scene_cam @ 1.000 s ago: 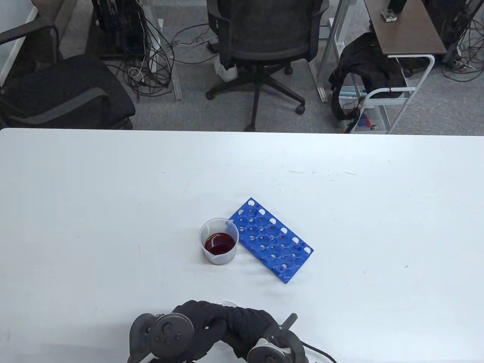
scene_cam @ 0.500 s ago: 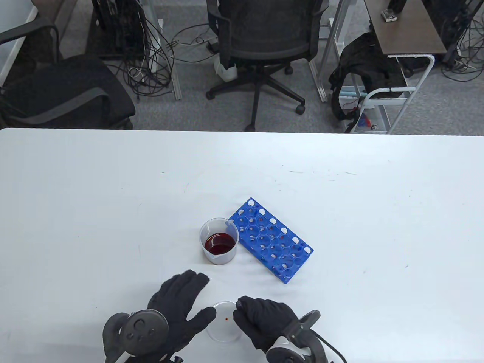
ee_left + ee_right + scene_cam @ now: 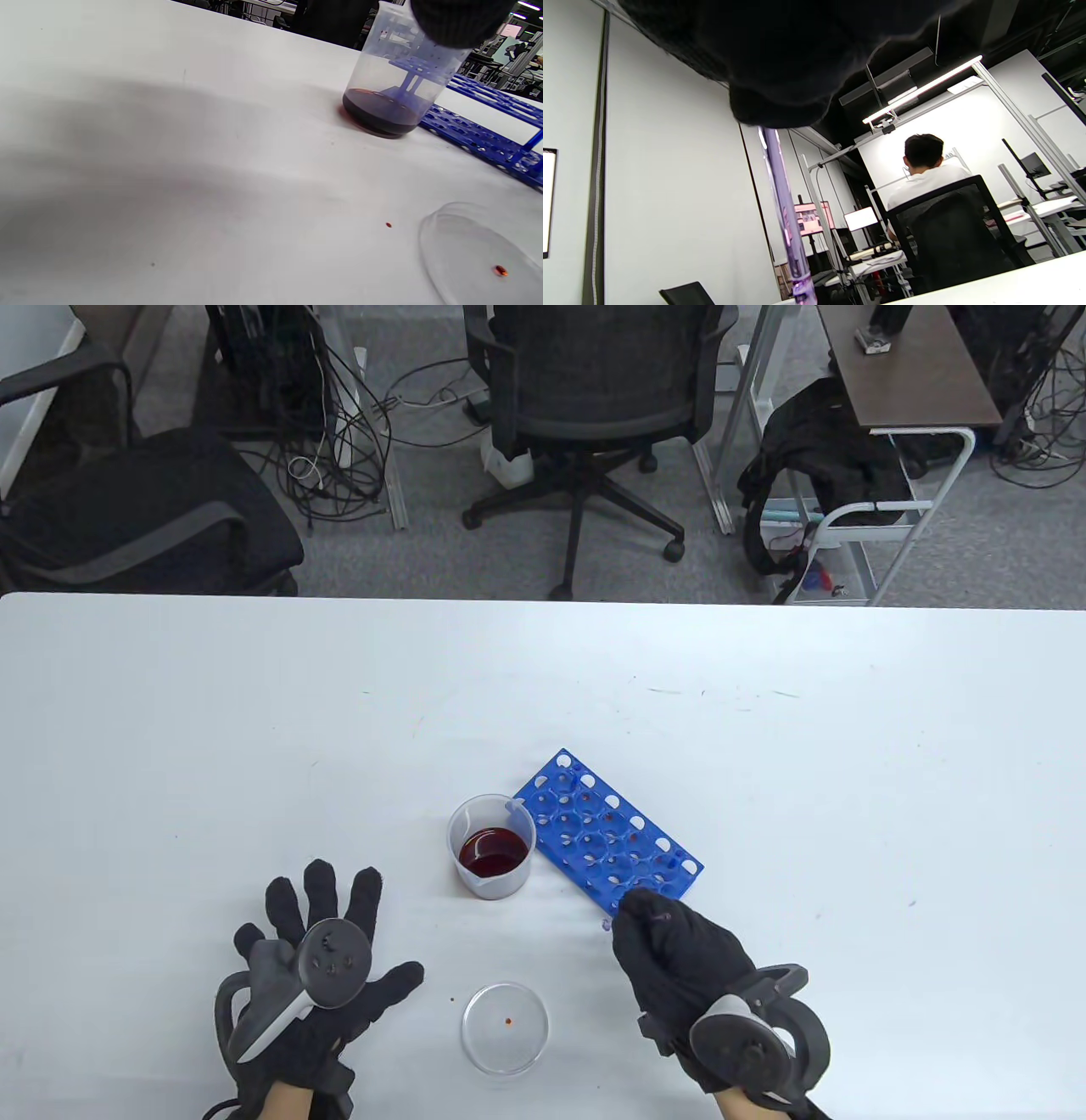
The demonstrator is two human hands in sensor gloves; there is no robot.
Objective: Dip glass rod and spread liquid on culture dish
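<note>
While the gloved right hand (image 3: 679,954) pinches the clear glass rod (image 3: 785,212) near the blue perforated rack (image 3: 607,844), the left hand (image 3: 322,976) lies spread, holding nothing. The round transparent culture dish (image 3: 505,1027) sits at six o'clock of the red-liquid beaker (image 3: 492,847); unsteadied, it could slide under spreading.

– What are your gloves made of?
– Matt black knit cloth on your left hand (image 3: 327,976) and right hand (image 3: 679,954). Your glass rod (image 3: 785,212) looks smooth and clear.
– And the rest?
– The culture dish (image 3: 505,1027) and beaker (image 3: 491,847) are clear and glossy, the rack (image 3: 607,843) shiny blue plastic, the worktop (image 3: 254,729) smooth matt white.
</note>
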